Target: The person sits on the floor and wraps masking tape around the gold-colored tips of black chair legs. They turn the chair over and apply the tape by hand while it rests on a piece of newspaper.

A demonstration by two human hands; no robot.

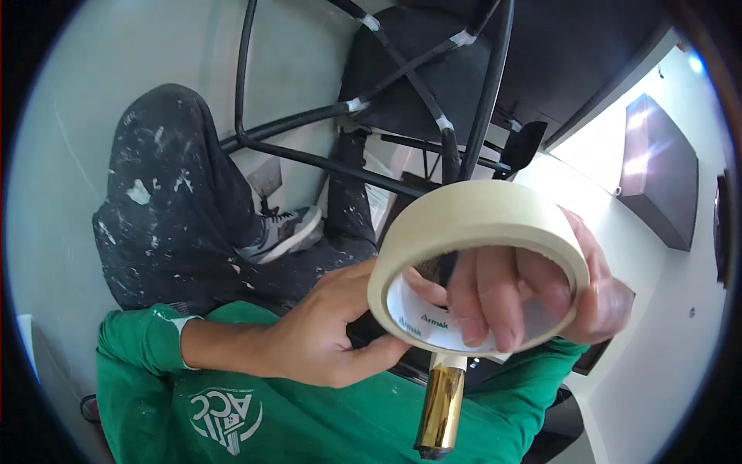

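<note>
A roll of cream masking tape [479,213] is close in front of me, tilted so its hole shows. My right hand [595,286] grips it from the right, with fingers curled inside the hole. To the left, my left hand [332,332] has its thumb near the roll's lower rim and its fingertips behind it. That hand appears closed around a black metal furniture leg, mostly hidden by the roll. Below the roll the leg shows a cream taped band [448,360] and a shiny gold end cap [440,410] with a black foot.
A black tubular frame [332,164] with crossing bars rises ahead, white tape wrapped at several joints. My paint-spotted trouser leg [158,193] and sneaker [282,233] are at left. A dark box-shaped fixture [661,174] is on the right wall.
</note>
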